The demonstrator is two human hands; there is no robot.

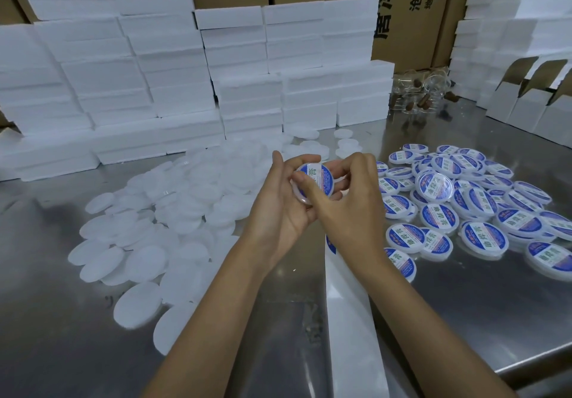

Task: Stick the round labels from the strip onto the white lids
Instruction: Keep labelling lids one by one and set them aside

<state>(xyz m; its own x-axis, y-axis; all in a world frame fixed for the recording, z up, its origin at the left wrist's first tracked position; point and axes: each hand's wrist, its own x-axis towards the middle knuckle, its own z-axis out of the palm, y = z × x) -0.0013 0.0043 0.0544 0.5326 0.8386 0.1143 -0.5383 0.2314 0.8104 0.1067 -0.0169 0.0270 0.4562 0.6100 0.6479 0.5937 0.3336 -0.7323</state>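
Left hand (283, 208) cupped a white lid (315, 182) above the metal table (464, 320), fingers curled round its rim. Right hand (349, 199) had thumb (305, 185) pressing the blue label (317, 178) down, other fingers bent over the far edge. Best to rub from centre outward, sealing edges. Strip (349, 304) lay near; bare lids (173, 212) left, labelled lids (464, 205) right.

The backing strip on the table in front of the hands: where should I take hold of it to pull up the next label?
Pinch the backing strip by its long edges just below the right hand, coming from above. It lies flat on the steel table, running toward the person, and a blue label shows at its far end, so gripping near there keeps that label close.
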